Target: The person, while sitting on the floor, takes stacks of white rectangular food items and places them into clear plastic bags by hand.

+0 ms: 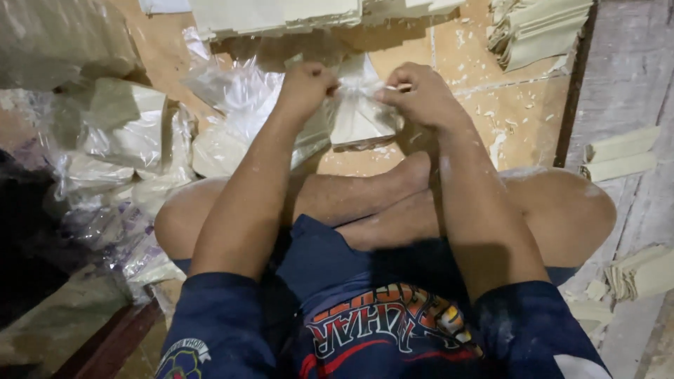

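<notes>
The person sits cross-legged on a tiled floor (pixel 505 91) dusted with pale crumbs. Left hand (pixel 307 88) and right hand (pixel 421 95) are both closed, pinching the gathered neck of a clear bag (pixel 358 116) that rests on the floor just beyond the crossed feet. The bag holds a stack of pale flat slabs; its top is bunched between the two hands.

Open room is narrow. Filled bags (pixel 119 140) crowd the left side, stacked against one another and reaching the left knee. A loose plastic sheet (pixel 239 95) lies between them and the held bag, touching it. Stacks of slabs (pixel 281 14) line the far edge, with another pile (pixel 533 28) at the upper right. On the right, a dark strip ends the tiles at a grey board (pixel 628 77); loose slabs (pixel 621 153) lie on it, and more (pixel 642 274) beside the right knee. Bare tile shows only between the right hand and the grey board.
</notes>
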